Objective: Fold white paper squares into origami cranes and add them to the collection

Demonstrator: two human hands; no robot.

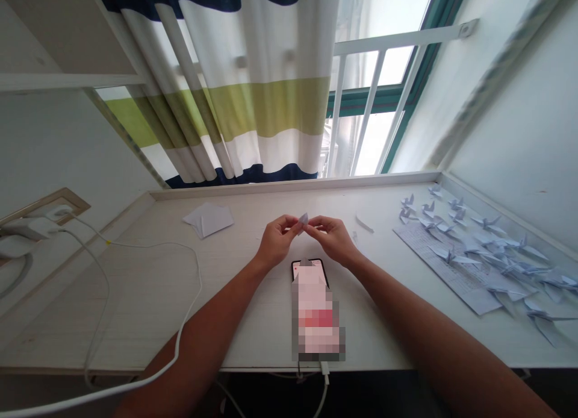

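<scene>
Between my two hands is a small folded piece of white paper [304, 218], its pointed tip showing above the fingers. My left hand [279, 237] pinches it from the left with thumb and fingers. From the other side my right hand [333, 234] grips it, fingertips pressed together on its lower edge. Fingers cover most of the paper, so its full shape is hidden. Below the hands a phone [313, 303] lies on the white desk [253, 309], its screen lit and partly blurred out.
Many folded paper cranes [451, 256] cover the desk's right side, some on a printed sheet [433, 264]. Several square papers [215, 220] lie at the back left, and a thin paper strip [365, 223] at right. A white cable [198, 267] loops from the wall socket [58, 212] across my left forearm.
</scene>
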